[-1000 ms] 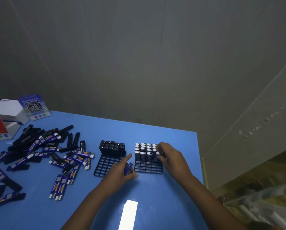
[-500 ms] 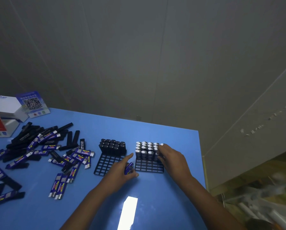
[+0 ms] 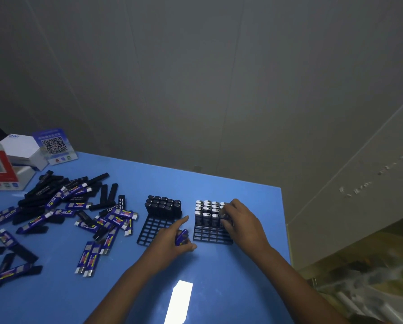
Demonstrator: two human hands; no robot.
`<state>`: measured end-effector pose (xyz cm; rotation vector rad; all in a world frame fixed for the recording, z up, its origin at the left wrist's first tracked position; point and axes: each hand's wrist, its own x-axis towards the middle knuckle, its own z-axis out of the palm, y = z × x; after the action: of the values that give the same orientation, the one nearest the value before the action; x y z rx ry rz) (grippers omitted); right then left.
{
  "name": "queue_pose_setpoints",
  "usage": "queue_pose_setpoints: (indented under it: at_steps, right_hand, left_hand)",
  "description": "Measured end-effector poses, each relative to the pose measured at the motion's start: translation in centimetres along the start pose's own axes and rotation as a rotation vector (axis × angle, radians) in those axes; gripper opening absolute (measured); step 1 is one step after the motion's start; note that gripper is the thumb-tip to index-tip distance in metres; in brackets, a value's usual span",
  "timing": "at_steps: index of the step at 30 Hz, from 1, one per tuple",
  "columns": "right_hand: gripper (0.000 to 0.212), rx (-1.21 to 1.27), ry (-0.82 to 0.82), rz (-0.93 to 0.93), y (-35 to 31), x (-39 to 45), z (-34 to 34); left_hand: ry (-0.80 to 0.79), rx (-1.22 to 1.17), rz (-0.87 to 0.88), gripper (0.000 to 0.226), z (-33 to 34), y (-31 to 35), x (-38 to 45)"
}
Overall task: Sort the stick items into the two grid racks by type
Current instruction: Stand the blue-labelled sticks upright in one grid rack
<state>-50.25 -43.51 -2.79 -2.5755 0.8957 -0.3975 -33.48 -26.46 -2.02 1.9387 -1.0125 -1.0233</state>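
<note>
Two black grid racks stand on the blue table (image 3: pixel 219 288). The left rack (image 3: pixel 152 232) holds several black sticks (image 3: pixel 163 205) in its far rows. The right rack (image 3: pixel 211 235) holds several blue sticks with silver tops (image 3: pixel 206 210). My left hand (image 3: pixel 170 242) grips a blue stick (image 3: pixel 181 237) between the two racks, forefinger pointing out. My right hand (image 3: pixel 240 219) rests over the right rack's right side, its fingers curled down on a silver-topped stick there; the fingertips are partly hidden. A loose pile of black and blue sticks (image 3: pixel 62 206) lies to the left.
White and red boxes (image 3: pixel 6 164) and a QR-code card (image 3: pixel 54 146) stand at the table's far left. A grey wall rises behind the table. The table's right edge (image 3: pixel 286 230) lies close to the right rack. A bright glare patch (image 3: pixel 179 298) shows on the near table.
My right hand has shifted slightly along the right rack's back rows. My left hand keeps the blue stick in about the same place. The camera view has moved a little.
</note>
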Motion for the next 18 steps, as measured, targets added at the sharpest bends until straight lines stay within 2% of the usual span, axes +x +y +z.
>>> queue_pose_setpoints:
  at_steps: [4,9,14,18]
  right_hand:
    - [0.014,0.373,-0.113,0.059,-2.1,-0.2,-0.5]
    - [0.009,0.7,-0.263,0.067,-5.8,-0.8,-0.7]
    - [0.01,0.685,-0.291,-0.019,-8.7,-1.1,0.2]
    - [0.011,0.667,-0.293,-0.01,-10.6,-1.0,0.9]
  left_hand:
    - [0.005,-0.023,0.005,0.079,-0.4,0.5,-1.0]
    - [0.038,-0.032,0.011,0.076,-1.2,0.7,-2.3]
    - [0.04,-0.058,0.037,0.072,-2.5,-0.1,-3.1]
    - [0.033,-0.043,0.06,0.068,-3.7,-1.0,-3.5]
